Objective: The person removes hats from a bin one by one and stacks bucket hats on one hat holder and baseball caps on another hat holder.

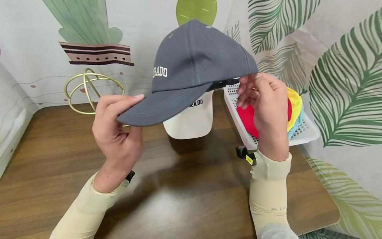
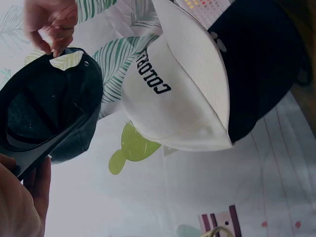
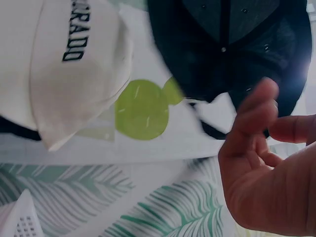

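A dark grey baseball cap (image 1: pixel 197 56) with white lettering is held up above the table, its brim pointing left. My left hand (image 1: pixel 117 131) pinches the brim's front, fingers on top and thumb beneath. At the back edge, beside the black adjusting strap (image 1: pixel 221 84), my right hand (image 1: pixel 267 106) grips the cap between thumb and fingers. The left wrist view looks into the hollow underside of the grey cap (image 2: pixel 49 108). Behind it is a white cap (image 1: pixel 191 122) with black lettering, partly covered in the head view. A dark cap (image 2: pixel 269 64) sits against the white one.
A gold wire stand (image 1: pixel 85 83) rises at the table's back left. On the right, a white perforated basket (image 1: pixel 307 132) contains red, yellow and light blue fabric items (image 1: pixel 293 106). The wooden table (image 1: pixel 179 199) meets a wall hanging with plant prints at the back.
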The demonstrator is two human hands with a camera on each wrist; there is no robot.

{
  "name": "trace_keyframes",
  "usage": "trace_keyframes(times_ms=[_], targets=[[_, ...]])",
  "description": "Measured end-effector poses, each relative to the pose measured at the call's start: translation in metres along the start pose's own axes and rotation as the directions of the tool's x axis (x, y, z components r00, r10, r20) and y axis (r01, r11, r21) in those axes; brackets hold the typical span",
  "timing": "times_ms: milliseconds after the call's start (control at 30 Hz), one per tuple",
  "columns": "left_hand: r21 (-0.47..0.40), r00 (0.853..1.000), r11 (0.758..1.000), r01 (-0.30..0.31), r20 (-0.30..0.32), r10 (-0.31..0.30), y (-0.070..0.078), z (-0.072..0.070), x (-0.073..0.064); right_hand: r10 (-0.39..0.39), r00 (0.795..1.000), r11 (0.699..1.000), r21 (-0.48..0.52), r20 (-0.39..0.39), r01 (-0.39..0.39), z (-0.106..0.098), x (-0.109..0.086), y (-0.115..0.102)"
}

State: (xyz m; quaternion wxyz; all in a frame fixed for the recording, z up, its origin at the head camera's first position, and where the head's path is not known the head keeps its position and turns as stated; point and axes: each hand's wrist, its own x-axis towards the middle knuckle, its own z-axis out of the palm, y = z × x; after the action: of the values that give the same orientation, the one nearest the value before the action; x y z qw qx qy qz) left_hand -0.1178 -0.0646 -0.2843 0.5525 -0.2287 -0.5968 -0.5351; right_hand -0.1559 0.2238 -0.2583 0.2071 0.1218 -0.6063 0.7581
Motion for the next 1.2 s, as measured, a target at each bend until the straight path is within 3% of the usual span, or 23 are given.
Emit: trace_keyframes(times_ms=[267, 467, 633, 767, 1033, 1133, 1200], targets=[[0.069, 0.992, 0.990, -0.120, -0.015, 0.122, 0.005, 0.002, -0.004, -0.014, 0.986, 0.997, 0.080, 0.165, 0.001, 0.013, -0.014, -0.011], [0.057, 0.967, 0.966, -0.254, -0.018, 0.255, 0.005, 0.005, -0.007, -0.031, 0.969, 0.992, 0.125, 0.244, 0.000, 0.026, -0.024, -0.018], [0.068, 0.944, 0.941, -0.330, 0.038, 0.328, 0.002, 0.006, -0.012, -0.030, 0.969, 0.982, 0.188, 0.247, -0.018, 0.030, -0.034, -0.021], [0.073, 0.927, 0.927, -0.368, 0.103, 0.360, 0.000, 0.003, -0.014, -0.054, 0.965, 0.952, 0.304, 0.257, -0.028, 0.033, -0.038, -0.021], [0.014, 0.866, 0.877, -0.480, 0.167, 0.471, 0.002, 0.000, -0.010, -0.071, 0.968, 0.938, 0.346, 0.239, -0.017, 0.044, -0.042, -0.020], [0.014, 0.837, 0.849, -0.529, 0.176, 0.519, 0.003, -0.001, -0.008, -0.068, 0.973, 0.930, 0.368, 0.219, -0.018, 0.046, -0.043, -0.019], [0.031, 0.809, 0.819, -0.572, 0.183, 0.558, 0.003, -0.001, -0.008, -0.058, 0.981, 0.933, 0.359, 0.188, -0.014, 0.048, -0.044, -0.018]])
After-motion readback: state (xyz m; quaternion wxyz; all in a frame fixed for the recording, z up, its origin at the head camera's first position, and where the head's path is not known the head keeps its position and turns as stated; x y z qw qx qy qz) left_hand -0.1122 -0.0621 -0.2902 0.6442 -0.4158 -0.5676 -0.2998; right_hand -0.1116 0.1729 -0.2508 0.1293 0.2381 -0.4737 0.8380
